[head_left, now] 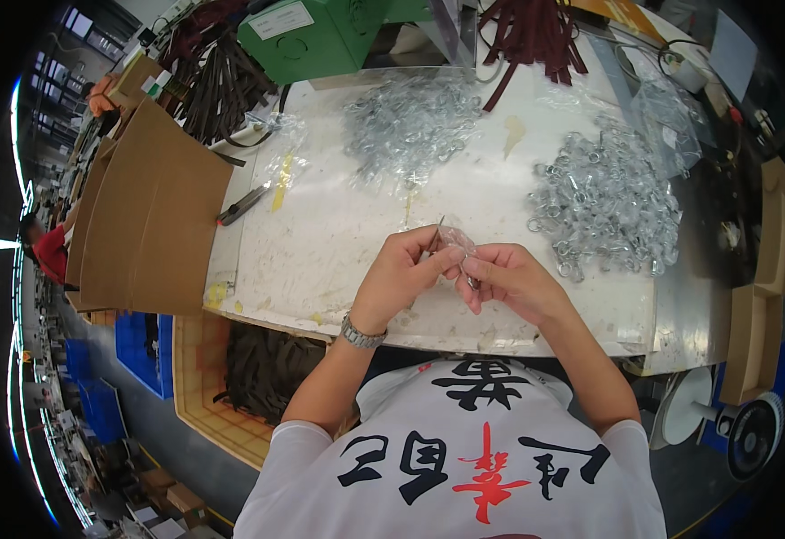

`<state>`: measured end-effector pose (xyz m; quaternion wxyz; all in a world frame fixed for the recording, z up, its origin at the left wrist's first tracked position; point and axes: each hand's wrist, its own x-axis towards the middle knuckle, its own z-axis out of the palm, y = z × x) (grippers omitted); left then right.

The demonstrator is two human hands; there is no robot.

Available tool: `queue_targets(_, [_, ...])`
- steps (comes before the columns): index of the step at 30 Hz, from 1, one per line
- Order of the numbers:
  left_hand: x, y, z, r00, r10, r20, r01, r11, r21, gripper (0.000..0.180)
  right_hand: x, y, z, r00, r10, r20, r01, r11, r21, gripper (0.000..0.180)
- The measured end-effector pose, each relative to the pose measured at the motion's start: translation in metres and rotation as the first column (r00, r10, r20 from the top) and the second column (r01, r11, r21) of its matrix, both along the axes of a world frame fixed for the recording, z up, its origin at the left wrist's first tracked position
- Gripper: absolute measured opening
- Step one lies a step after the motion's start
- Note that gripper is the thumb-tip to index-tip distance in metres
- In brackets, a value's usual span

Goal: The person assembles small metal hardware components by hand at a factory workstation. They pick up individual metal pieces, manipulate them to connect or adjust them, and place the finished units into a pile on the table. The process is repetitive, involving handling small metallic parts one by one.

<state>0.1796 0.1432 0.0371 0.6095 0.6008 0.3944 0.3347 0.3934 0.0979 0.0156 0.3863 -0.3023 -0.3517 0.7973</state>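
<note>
The left hand (400, 273) and right hand (516, 277) each clamp their grip on a small clear bag (454, 237) above the surface (312, 260), left of a heap of metal clips (604, 208), and its slickness or a loosened pinch could let it drop.

Black and red characters (485, 472) mark the white shirt (321, 494); a label (282, 20) with illegible print sits on the green machine (321, 56).
</note>
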Motion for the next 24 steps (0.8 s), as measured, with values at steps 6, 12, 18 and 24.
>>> queue_targets(6, [-0.003,0.001,-0.01,0.99,0.09,-0.107,-0.081,0.993,0.087,0.01,-0.013,-0.008,0.016,0.861,-0.243,0.447,0.151,0.961,0.231,0.03])
queue_targets(12, [0.014,-0.007,-0.008,0.989,0.146,-0.013,-0.145,0.989,0.037,0.009,-0.021,-0.015,0.01,0.538,-0.575,0.617,-0.031,0.718,0.696,0.024])
queue_targets(18, [0.006,-0.002,0.002,0.97,0.127,0.209,-0.074,0.966,-0.246,0.011,-0.02,-0.014,0.032,0.713,-0.393,0.581,0.125,0.886,0.446,0.02])
queue_targets(24, [-0.022,0.022,0.01,0.983,-0.016,0.181,0.045,0.987,-0.156,0.038,-0.008,-0.02,0.027,0.749,-0.366,0.552,0.122,0.895,0.428,0.019])
